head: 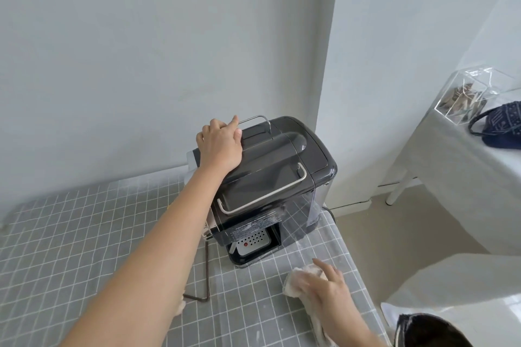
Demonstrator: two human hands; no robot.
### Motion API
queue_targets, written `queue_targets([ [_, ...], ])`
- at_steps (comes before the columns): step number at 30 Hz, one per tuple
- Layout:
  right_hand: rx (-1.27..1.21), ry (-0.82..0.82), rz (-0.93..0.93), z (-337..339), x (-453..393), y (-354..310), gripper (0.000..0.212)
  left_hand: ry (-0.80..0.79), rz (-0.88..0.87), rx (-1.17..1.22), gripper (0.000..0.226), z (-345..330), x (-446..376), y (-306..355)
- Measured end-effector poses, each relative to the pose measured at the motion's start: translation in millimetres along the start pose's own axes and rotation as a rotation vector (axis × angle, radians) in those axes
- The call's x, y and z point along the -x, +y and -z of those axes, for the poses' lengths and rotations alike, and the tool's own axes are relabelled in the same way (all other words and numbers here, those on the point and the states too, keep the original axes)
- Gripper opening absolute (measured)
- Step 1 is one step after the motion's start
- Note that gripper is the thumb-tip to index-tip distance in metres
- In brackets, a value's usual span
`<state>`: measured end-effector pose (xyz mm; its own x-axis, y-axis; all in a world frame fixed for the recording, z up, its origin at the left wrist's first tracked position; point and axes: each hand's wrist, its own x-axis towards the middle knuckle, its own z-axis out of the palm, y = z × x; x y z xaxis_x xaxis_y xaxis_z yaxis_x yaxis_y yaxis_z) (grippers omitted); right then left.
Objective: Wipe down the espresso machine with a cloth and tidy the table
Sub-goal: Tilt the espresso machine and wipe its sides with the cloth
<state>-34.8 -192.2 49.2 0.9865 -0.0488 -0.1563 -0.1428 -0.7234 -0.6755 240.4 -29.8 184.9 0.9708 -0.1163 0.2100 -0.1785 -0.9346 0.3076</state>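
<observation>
Cloth half hidden under right hand, grip closed on it. Left hand flat, open, atop espresso machine, front turned toward near counter edge.

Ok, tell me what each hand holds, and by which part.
Left hand rests on the espresso machine top's back-left corner, no clear grip. Right hand presses the cloth's upper end.

A second table, covered in pale grey cloth, stands at right against the white wall. On it sits a clear plastic box holding small brown and beige pieces, contents not identifiable. Just beside the box lies a dark blue patterned pouch with a looped strap. A thin brown metal rod, bent at its near end, lies on the grey grid-patterned tabletop cloth.
</observation>
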Motion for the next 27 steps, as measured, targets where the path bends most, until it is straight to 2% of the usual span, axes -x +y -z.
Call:
queue_targets([
  [2, -0.141, 0.123, -0.007, 14, -8, -34, 0.024, 0.016, -0.001, -0.006, 0.04, 2, -1, 1],
  [4, -0.441, 0.225, -0.067, 41, -19, -80, 0.016, 0.011, 0.008, -0.002, 0.038, 5, -3, 0],
  [7, -0.893, 0.164, -0.213, 76, -40, -134, 0.016, -0.009, 0.011, 0.113, 0.031, 10, -12, -4],
  [9, -1.061, 0.102, -0.3, 85, -55, -148, 0.019, -0.055, 0.035, 0.155, 0.025, 16, -20, -8],
  [10, -1.136, 0.094, -0.336, 88, -61, -153, 0.02, -0.085, 0.05, 0.165, 0.016, 19, -23, -10],
  [12, -1.239, 0.122, -0.378, 90, -70, -158, 0.021, -0.111, 0.074, 0.188, 0.021, 24, -30, -11],
  [20, -1.134, 0.253, -0.382, 89, -89, -156, 0.023, -0.233, 0.135, 0.28, 0.023, 36, -38, -13],
  [23, -1.001, 0.282, -0.351, 111, -107, -150, 0.023, -0.27, 0.226, 0.383, 0.023, 39, -37, -25],
  [27, -0.816, 0.227, -0.285, 141, -139, -147, 0.024, -0.333, 0.372, 0.6, 0.018, 58, -28, -44],
])
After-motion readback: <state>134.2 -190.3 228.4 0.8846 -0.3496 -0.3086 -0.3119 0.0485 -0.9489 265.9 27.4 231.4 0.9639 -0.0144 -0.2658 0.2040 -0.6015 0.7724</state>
